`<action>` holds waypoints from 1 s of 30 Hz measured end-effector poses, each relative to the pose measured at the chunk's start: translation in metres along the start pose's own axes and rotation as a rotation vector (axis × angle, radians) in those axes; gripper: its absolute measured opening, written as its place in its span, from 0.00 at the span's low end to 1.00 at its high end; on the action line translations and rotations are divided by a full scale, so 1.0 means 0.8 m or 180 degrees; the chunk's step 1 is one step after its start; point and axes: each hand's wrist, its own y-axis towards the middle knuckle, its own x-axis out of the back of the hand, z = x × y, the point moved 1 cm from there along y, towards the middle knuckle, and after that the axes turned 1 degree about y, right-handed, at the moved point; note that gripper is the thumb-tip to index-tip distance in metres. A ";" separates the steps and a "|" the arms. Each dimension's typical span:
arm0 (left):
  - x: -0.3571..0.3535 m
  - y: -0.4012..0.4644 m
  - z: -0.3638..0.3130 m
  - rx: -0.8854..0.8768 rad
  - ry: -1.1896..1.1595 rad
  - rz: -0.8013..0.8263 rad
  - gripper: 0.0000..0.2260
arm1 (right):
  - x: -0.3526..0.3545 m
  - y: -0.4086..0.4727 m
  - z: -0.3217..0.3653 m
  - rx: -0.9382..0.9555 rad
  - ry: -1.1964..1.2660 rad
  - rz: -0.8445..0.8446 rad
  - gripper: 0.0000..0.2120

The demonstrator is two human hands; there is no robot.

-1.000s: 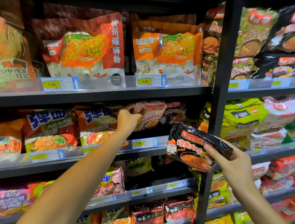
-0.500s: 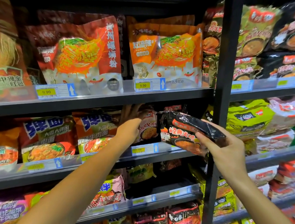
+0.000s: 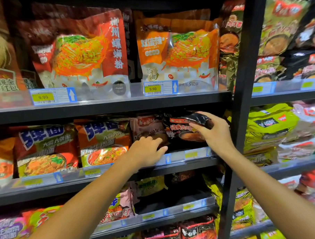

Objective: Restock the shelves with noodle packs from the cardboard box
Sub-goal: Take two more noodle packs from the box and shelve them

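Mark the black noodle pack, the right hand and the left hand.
black noodle pack (image 3: 182, 124): head view, printed front.
right hand (image 3: 214, 133): head view, back of hand.
left hand (image 3: 147, 150): head view, back of hand.

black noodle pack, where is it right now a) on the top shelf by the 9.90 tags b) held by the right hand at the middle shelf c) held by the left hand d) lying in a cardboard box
b: the right hand grips the black noodle pack at the middle shelf, just under the top shelf board, while the left hand rests on a pinkish pack beside it.
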 end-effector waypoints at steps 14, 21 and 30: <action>-0.004 0.020 -0.014 0.0100 -0.0379 0.0535 0.29 | -0.042 0.095 -0.074 -0.1816 -0.2569 0.0779 0.31; -0.008 0.017 -0.008 0.0160 -0.0371 0.0578 0.29 | -0.048 0.096 -0.060 -0.1839 -0.2836 0.1134 0.51; -0.007 0.007 -0.005 0.0087 -0.0061 0.0504 0.28 | -0.029 0.017 -0.032 -0.0530 -0.2777 0.2074 0.26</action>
